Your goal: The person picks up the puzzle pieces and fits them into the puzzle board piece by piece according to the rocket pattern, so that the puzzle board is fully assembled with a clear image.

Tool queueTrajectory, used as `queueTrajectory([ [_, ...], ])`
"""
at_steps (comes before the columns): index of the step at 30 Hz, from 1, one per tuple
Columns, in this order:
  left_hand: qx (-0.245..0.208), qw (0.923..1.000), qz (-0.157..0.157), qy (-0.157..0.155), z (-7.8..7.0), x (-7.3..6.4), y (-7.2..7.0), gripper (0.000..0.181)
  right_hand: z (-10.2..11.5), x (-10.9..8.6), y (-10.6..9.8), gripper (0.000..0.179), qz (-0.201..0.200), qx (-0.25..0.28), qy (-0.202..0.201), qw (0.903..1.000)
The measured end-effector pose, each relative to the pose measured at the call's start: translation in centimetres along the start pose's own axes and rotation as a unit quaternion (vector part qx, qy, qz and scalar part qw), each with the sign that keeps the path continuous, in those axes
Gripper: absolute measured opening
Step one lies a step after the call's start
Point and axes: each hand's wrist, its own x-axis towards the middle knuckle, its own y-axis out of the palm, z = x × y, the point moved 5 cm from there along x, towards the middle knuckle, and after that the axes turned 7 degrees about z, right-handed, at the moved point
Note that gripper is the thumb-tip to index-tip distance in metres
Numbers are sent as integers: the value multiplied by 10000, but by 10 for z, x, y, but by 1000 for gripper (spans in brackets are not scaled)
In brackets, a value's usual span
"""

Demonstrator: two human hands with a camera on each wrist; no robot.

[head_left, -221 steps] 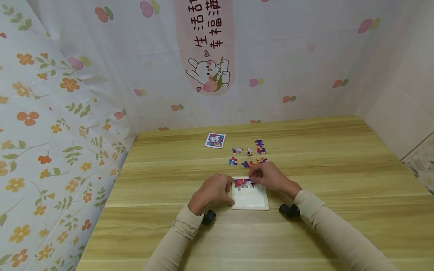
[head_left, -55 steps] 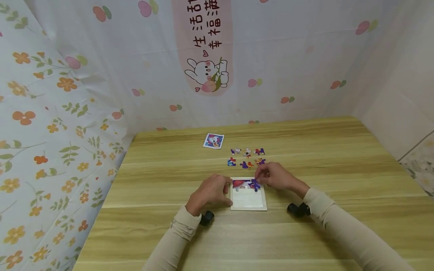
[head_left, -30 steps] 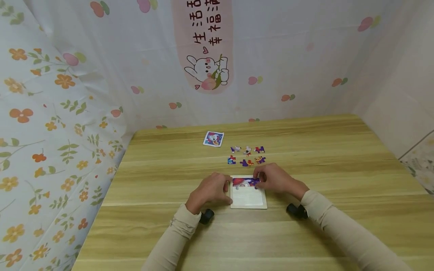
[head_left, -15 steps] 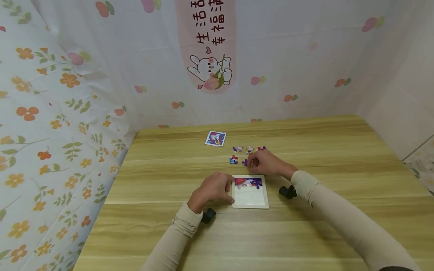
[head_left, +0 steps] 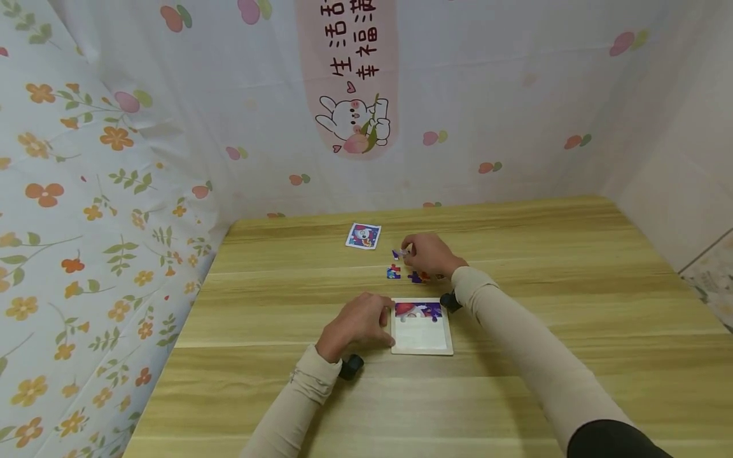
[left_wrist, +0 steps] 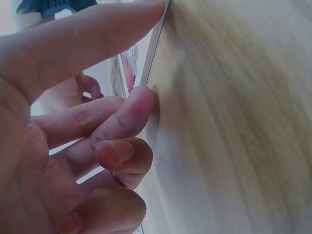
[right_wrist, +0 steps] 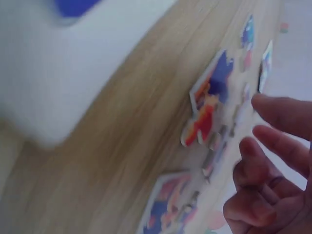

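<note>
A pale square puzzle tray (head_left: pixel 420 346) lies flat on the table, with joined puzzle pieces (head_left: pixel 418 310) across its top row. Against the tray's left edge rest the thumb and index finger of my left hand (head_left: pixel 357 321); the other fingers are loosely bent in the left wrist view. Beyond the tray, my right hand (head_left: pixel 432 254) reaches over the loose pieces, its fingertips at a white and purple puzzle piece (head_left: pixel 396 255). In the right wrist view the thumb and index finger (right_wrist: pixel 278 114) look apart, with no piece visible between them. That hand hides some pieces.
A blue and red puzzle piece (head_left: pixel 393 272) and a purple and orange one (head_left: pixel 416 277) lie between tray and right hand. A small picture card (head_left: pixel 363 236) lies farther back on the wooden table (head_left: pixel 275 305). A patterned cloth (head_left: pixel 258 95) hangs behind.
A loose piece from the back right now sits in the tray's upper right corner. My right hand has left the tray and moved away and leftward over the pieces. The left hand stays put.
</note>
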Motion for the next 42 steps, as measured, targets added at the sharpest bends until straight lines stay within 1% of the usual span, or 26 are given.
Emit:
queueTrajectory([
  [3,38,10000,13,24,-1,0,0,53,-3,5,2,36,38,-71,213,9997],
  [8,175,9998,-17,129,-3,2,0,52,-8,8,4,32,22,-136,481,9987],
  [12,238,9997,-15,106,-3,2,0,49,-7,11,5,26,40,92,590,9982],
  [15,245,9997,-12,76,-2,1,-1,47,-5,14,6,20,-1,362,658,9972],
  [20,215,9997,-15,80,-4,0,-2,47,-3,19,6,18,-97,615,675,9958],
  [22,197,9998,-15,94,-4,0,-2,47,-3,18,5,17,-108,584,657,9961],
  [25,204,9997,-12,103,-5,1,-1,47,-5,14,3,16,-150,523,604,9967],
  [27,198,9998,4,86,-5,1,-1,47,-5,10,1,12,-200,485,498,9974],
  [29,200,9998,14,57,-4,0,-2,46,-5,7,-2,11,-236,540,424,9974],
  [31,190,9998,16,21,-3,-1,-3,48,-5,6,-3,11,-235,685,321,9969],
  [35,232,9997,-33,21,-2,-2,-3,49,-7,4,-4,14,-197,990,251,9946],
  [39,236,9997,-26,63,-3,-1,-3,48,-11,-2,-7,18,-65,1275,287,9914],
  [42,183,9998,-8,67,-3,-1,-3,46,-11,-7,-9,21,13,1346,263,9905],
])
